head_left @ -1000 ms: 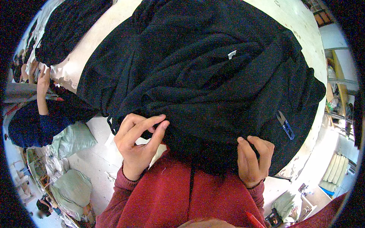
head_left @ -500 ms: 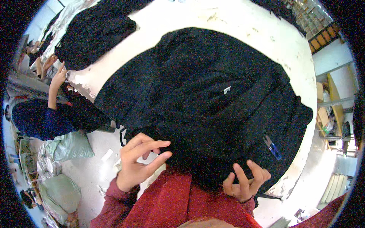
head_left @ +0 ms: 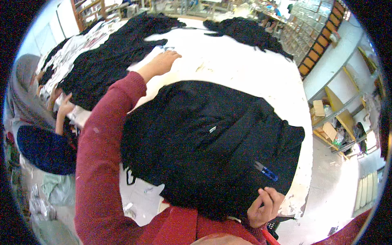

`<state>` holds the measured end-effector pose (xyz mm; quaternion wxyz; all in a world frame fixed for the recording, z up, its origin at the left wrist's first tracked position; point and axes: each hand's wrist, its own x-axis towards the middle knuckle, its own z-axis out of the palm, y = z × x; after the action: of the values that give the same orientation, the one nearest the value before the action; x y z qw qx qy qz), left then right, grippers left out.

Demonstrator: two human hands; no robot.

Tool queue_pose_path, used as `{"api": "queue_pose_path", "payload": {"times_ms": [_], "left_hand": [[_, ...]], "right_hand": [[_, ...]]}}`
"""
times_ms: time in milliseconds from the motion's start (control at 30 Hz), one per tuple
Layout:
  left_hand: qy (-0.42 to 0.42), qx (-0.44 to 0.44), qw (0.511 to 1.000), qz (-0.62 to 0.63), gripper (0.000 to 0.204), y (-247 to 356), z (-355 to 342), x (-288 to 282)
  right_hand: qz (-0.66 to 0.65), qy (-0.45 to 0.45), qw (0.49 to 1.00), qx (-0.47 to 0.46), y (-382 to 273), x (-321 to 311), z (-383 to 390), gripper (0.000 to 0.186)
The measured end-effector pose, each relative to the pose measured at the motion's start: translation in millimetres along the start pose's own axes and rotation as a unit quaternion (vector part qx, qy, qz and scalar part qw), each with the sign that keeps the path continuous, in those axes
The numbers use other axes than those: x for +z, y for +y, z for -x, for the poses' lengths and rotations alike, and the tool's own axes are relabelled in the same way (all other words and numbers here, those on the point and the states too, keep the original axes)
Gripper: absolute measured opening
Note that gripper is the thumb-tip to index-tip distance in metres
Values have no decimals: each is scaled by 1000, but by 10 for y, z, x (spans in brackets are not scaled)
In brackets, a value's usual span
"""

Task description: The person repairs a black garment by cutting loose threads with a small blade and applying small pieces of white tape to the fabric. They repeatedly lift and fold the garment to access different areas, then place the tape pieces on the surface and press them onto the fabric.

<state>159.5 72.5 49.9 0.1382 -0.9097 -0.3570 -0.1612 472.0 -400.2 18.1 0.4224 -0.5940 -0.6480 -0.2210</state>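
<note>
A black garment (head_left: 192, 151) lies spread over the near part of the white table, with a small white tag (head_left: 212, 129) on it. Far to the left, my left hand (head_left: 163, 63) reaches over the tabletop with its fingers stretched out. A small bluish item (head_left: 165, 48) lies just beyond it, beside a black pile. My right hand (head_left: 266, 206) rests at the garment's near right edge, fingers curled together; whatever is inside them is hidden. Just above that hand, thread snips (head_left: 266, 170) with a blue handle lie on the cloth.
A heap of black clothing (head_left: 108, 57) covers the table's left side, another black heap (head_left: 249, 34) its far end. At left, a co-worker in dark clothing (head_left: 45, 149) has hands near the heap. Shelves (head_left: 335, 122) stand at right; plastic bags (head_left: 61, 190) sit on the floor at left.
My left hand has left the garment's near edge and stretched far forward over the table. My right hand's fingers have drawn closer together. The view has tilted up, showing more of the room.
</note>
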Motion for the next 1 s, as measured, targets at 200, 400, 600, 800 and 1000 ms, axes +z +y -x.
{"api": "queue_pose_path", "payload": {"times_ms": [200, 400, 600, 800, 1000], "left_hand": [[-93, -102, 983, -119, 21, -453, -509, 667], [-9, -97, 994, -50, 17, -397, -617, 323], [108, -18, 970, 219, 24, 368, -174, -1045], [-49, -68, 936, 341, 29, 2133, 1325, -1674], [40, -53, 914, 400, 33, 3326, 2101, -1643]], "right_hand": [[21, -26, 999, 30, 191, -82, 44, 36], [-2, -55, 998, 27, 307, 28, -7, 37], [-99, -69, 993, 5, 170, -33, -289, 35], [-318, -93, 941, 74, -384, -166, -503, 32], [-408, -163, 892, 107, -786, -160, -489, 46]]}}
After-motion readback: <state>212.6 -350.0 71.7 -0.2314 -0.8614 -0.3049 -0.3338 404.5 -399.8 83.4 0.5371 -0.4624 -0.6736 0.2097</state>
